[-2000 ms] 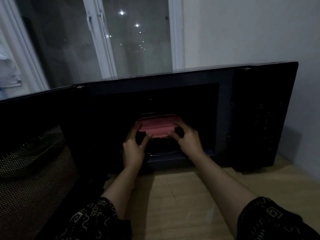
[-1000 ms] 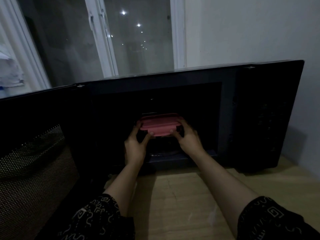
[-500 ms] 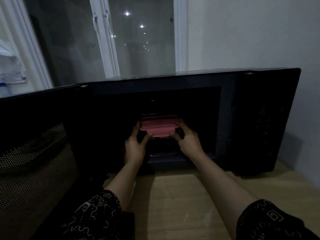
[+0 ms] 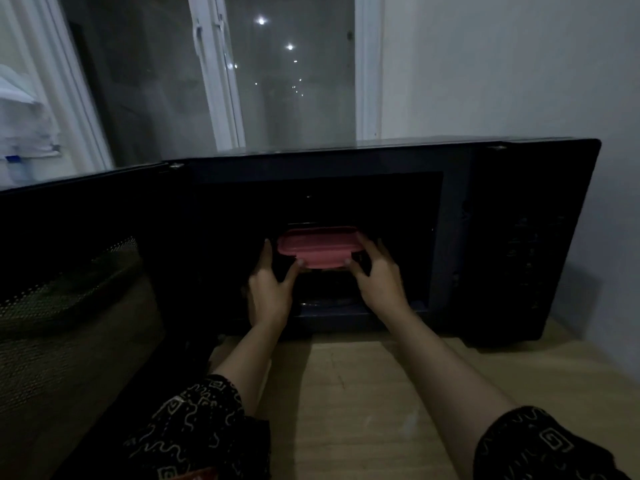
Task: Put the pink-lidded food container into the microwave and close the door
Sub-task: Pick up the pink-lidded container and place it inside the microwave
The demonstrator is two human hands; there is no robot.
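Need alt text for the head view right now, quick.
Both hands, left hand and right hand, hold a pink-lidded container inside a dark microwave on a wooden counter. Its door hangs open at left.

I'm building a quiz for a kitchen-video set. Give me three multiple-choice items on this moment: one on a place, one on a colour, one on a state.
1. Where is the food container?
A. On the wooden counter
B. Inside the microwave cavity
C. On top of the microwave

2. What colour is the container's lid?
A. Pink
B. Green
C. White

3. How does the microwave door stand?
A. Shut
B. Swung open to the left
C. Taken off

Key:
1. B, the container sits within the dark opening of the microwave, held between the left hand and the right hand.
2. A, the lid shows pink against the dark interior.
3. B, the door's mesh panel stands out at the left, and the cavity is exposed.
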